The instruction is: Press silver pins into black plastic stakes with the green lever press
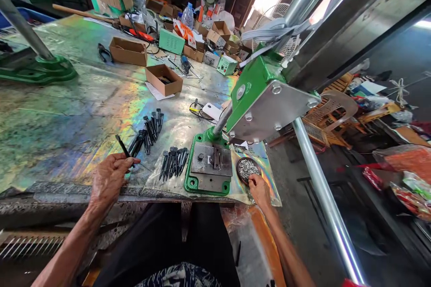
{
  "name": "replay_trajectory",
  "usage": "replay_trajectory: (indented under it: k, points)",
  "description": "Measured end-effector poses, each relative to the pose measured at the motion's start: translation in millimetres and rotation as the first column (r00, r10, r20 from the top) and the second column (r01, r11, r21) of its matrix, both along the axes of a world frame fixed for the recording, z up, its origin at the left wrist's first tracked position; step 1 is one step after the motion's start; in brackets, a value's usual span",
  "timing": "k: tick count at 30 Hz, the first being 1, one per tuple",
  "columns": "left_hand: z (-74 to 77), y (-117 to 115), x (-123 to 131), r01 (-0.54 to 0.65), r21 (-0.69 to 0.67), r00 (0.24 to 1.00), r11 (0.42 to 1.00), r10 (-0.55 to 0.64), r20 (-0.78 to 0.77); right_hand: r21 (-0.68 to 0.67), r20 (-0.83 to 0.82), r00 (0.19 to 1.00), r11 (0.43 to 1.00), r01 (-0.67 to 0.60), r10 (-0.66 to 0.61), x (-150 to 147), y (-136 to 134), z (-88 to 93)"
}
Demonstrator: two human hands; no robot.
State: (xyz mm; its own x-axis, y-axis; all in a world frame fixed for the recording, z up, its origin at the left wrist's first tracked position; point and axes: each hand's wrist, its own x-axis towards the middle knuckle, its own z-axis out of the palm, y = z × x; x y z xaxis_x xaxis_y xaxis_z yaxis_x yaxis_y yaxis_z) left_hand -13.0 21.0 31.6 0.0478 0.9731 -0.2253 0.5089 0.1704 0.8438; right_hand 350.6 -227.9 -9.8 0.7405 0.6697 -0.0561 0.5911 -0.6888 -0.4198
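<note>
- Rod [122, 146], slim and black, is slanting in the left hand [112, 172], its long axis running from upper left to lower right, its free end pointing away from the body.
- Its surface is looking uniformly dark, its shaft straight; fingers are hiding its lower part.
- Left hand is pinching the rod between thumb and fingers, just beside a heap of black pieces [154, 124].
- Right hand [260, 189], well apart from the rod, is curling its fingers at a round dish [237, 171] of silvery bits [248, 168]; whether they are pinching any, I cannot tell.
- Green-based press [202, 168] is standing between both hands.
</note>
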Motion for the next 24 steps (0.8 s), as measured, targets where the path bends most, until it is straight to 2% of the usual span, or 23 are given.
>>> replay_trajectory:
  k: [3,7,11,14,20,24]
  points:
    - [-2.0,-8.7,-2.5,-0.003,-0.089,0.954,0.996,0.030,0.299,-0.113,0.082,0.995,0.993,-0.045,0.055,2.4,1.7,-1.2]
    - [0.8,-19.9,-1.8,0.011,-0.110,0.898,0.994,0.038,0.438,-0.202,0.156,0.977,0.973,-0.115,0.148,4.7,1.9,-3.2]
    - [8.9,-30.0,6.3,0.022,-0.174,0.871,0.984,0.066,0.487,-0.236,0.184,0.953,0.952,-0.193,0.239,6.0,0.7,-4.6]
    - [15.5,-36.4,13.8,0.041,-0.226,0.847,0.973,0.086,0.524,-0.229,0.177,0.948,0.948,-0.221,0.264,8.1,-0.5,-4.8]
    - [20.6,-45.2,23.5,0.129,-0.261,0.837,0.957,0.037,0.546,-0.146,0.116,0.971,0.971,-0.190,0.207,13.9,-4.1,-7.1]
    - [20.5,-51.8,26.6,0.243,-0.228,0.806,0.943,-0.065,0.588,-0.071,0.042,0.988,0.987,-0.143,0.147,17.5,-6.8,-10.3]
